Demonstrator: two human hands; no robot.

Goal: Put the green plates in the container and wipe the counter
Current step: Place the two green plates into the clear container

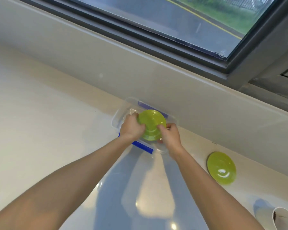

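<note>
Two hands meet over a clear plastic container [121,117] with blue clips that sits on the pale worktop [48,113], close against the wall below the window [189,22]. The left hand [131,127] curls its fingers around the left rim of a stack of green plates [152,124], and the right hand [169,134] pinches the stack's right edge between thumb and fingers. The stack is inside the container's opening, tilted a little toward the person; whether it rests on the bottom cannot be told. One more green plate [221,167] lies flat on the worktop to the right, well apart from the container and near the wall. A white roll [283,219] shows at the lower right corner, partly cut off.
</note>
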